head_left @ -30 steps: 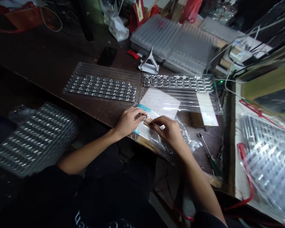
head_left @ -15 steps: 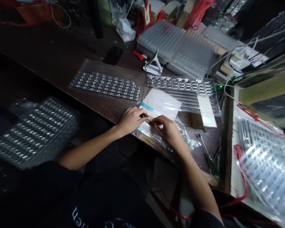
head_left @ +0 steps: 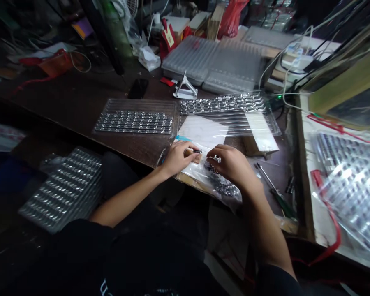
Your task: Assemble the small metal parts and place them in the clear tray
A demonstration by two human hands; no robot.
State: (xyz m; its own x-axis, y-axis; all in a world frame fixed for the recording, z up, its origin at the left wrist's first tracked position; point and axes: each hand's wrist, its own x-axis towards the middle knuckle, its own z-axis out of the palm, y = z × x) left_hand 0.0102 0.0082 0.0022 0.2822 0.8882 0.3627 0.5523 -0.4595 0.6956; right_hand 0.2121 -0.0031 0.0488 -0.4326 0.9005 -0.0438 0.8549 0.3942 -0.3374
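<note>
My left hand [head_left: 180, 158] rests at the table's front edge, thumb and forefinger closed on a small shiny metal part [head_left: 199, 151]. Beneath those fingertips shows a small wooden block [head_left: 197, 158], on a white sheet under clear plastic [head_left: 189, 169]. To the right, my right hand [head_left: 232, 164] is curled, its fingertips down at a heap of small shiny metal pieces [head_left: 225, 187]. What lies between its fingers is too small to name. Behind both hands lies a white square sheet [head_left: 203, 128], overlapping a clear ribbed tray [head_left: 234, 127] with rows of metal parts.
Another tray of metal parts [head_left: 134, 122] lies left. A white-topped block [head_left: 262, 131] and a green-handled screwdriver [head_left: 282, 201] are at right. Behind stand a white triangular stand [head_left: 185, 88], a phone [head_left: 138, 88] and stacked clear trays [head_left: 189, 57]. More filled trays [head_left: 64, 185] stand low left.
My right hand has moved away from my left hand, rightward to the heap of metal pieces. My left hand stays by the wooden block. The camera view has shifted.
</note>
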